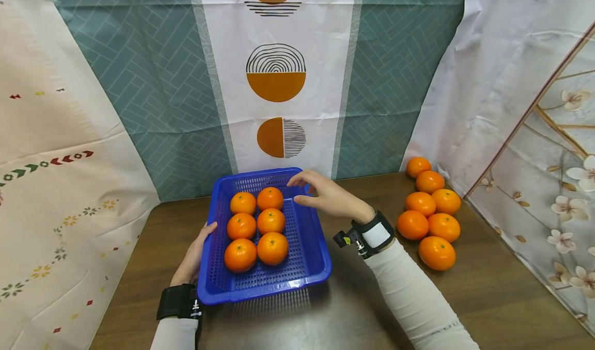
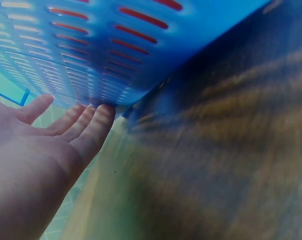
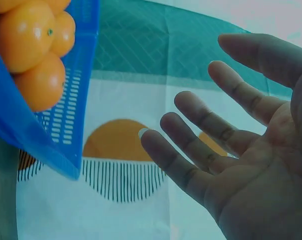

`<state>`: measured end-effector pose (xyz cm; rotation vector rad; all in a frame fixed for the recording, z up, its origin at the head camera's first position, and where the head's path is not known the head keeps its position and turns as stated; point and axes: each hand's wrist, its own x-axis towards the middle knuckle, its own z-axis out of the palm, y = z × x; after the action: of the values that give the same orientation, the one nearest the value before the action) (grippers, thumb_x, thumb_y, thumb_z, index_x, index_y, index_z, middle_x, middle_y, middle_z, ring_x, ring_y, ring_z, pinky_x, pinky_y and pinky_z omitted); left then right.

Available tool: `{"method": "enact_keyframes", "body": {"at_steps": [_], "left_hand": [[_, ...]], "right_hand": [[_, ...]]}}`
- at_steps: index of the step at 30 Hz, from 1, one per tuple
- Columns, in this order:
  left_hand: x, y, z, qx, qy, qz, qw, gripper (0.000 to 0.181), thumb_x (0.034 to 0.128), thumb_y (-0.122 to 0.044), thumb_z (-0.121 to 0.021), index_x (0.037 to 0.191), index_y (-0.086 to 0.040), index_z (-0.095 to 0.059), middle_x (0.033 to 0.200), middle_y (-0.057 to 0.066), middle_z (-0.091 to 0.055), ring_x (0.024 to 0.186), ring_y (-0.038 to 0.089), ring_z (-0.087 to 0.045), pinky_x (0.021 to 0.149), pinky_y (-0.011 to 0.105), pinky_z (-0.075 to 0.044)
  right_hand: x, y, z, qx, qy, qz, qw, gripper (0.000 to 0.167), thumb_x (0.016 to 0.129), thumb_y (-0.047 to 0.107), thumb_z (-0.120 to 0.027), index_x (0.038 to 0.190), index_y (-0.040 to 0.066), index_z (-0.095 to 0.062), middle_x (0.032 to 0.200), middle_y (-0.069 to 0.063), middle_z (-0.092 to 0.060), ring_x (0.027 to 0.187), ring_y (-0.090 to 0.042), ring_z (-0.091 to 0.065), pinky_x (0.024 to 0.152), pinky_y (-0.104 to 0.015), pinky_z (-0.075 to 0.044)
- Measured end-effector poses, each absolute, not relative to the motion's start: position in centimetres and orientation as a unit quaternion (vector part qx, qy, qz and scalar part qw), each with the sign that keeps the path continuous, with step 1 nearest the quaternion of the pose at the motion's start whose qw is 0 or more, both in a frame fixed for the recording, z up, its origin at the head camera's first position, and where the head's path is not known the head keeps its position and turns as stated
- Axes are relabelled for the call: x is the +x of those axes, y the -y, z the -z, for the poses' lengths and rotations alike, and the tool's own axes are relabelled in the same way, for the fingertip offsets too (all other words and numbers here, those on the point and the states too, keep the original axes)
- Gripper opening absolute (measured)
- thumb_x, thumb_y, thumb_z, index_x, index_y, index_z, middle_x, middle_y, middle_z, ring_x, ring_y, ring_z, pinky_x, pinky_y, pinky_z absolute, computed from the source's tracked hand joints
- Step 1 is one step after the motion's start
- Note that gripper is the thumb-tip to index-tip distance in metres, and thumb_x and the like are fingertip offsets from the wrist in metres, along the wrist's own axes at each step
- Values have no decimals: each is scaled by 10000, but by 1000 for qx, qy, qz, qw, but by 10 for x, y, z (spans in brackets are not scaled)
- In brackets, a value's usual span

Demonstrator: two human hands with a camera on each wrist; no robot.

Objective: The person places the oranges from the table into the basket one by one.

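One blue basket (image 1: 265,291) sits at the left half of the table (image 1: 506,288), near the back cloth (image 1: 176,81). In it lie six oranges (image 1: 271,220), set in two columns of three, leaving a strip of bare slotted floor along the right side. Seven more oranges (image 1: 420,204) lie loose at the right of the table, well apart from the basket, in a bunched, uneven double line; that makes thirteen in sight.

Two hands are at work. The left hand (image 1: 192,256) is at the outside of the basket's left wall; its grip is spread, fingers fairly straight, with fingertips against the blue plastic in the left wrist view. The right hand (image 1: 332,195) hovers by the basket's far right corner, just beside the farthest orange of the right column; its grip is spread too, with all five digits apart in the right wrist view.

Each wrist wears one black strap, the left strap (image 1: 176,302) and the right strap (image 1: 378,234), above two white sleeves (image 1: 413,288). The back cloth shows three orange-and-striped circles (image 1: 276,86) on a white band between two green panels.
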<state>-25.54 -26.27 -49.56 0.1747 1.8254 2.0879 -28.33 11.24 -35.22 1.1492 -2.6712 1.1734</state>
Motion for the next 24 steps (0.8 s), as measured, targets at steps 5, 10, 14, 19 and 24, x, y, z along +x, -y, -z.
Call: {"method": "enact_keyframes", "body": {"at_steps": [5,10,14,19,24], "left_hand": [[-255,263,495,58,-647,-737,185,719,1104,-571,-305,1663,-327,76,1689,173,-135,1349,319,-456,1023,556,-499],[-255,264,496,64,-649,-735,185,719,1106,-570,-297,1662,-330,90,1694,168,-121,1348,316,-458,1019,550,-504],[-255,262,496,58,-649,-735,185,721,1104,-573,-303,1663,-333,83,1690,171,-135,1331,309,-480,1007,545,-514],[-256,261,496,48,-646,-737,195,723,1099,-582,-307,1661,-344,82,1687,175,-137,1326,313,-483,1005,555,-513],[-256,263,496,45,-647,-738,189,713,1101,-581,-296,1659,-340,77,1666,188,-155,1253,243,-536,972,495,-539]], "right_hand": [[-281,-126,351,361,847,-390,24,322,1030,181,-672,1334,100,-603,1344,-78,-583,1198,-258,-554,1016,-489,-494],[-279,-137,358,364,843,-394,49,286,1019,150,-689,1292,103,-616,1309,-76,-595,1180,-240,-568,1012,-487,-496],[-273,-147,365,347,851,-386,85,287,1009,147,-702,1283,104,-631,1298,-78,-612,1212,-235,-561,1035,-487,-474],[-263,-163,372,301,866,-373,141,304,991,118,-716,1278,55,-639,1245,-95,-618,1155,-267,-573,999,-469,-468],[-259,-176,372,274,870,-375,165,314,992,119,-714,1284,31,-638,1204,-110,-615,1134,-286,-575,973,-465,-471]]}}
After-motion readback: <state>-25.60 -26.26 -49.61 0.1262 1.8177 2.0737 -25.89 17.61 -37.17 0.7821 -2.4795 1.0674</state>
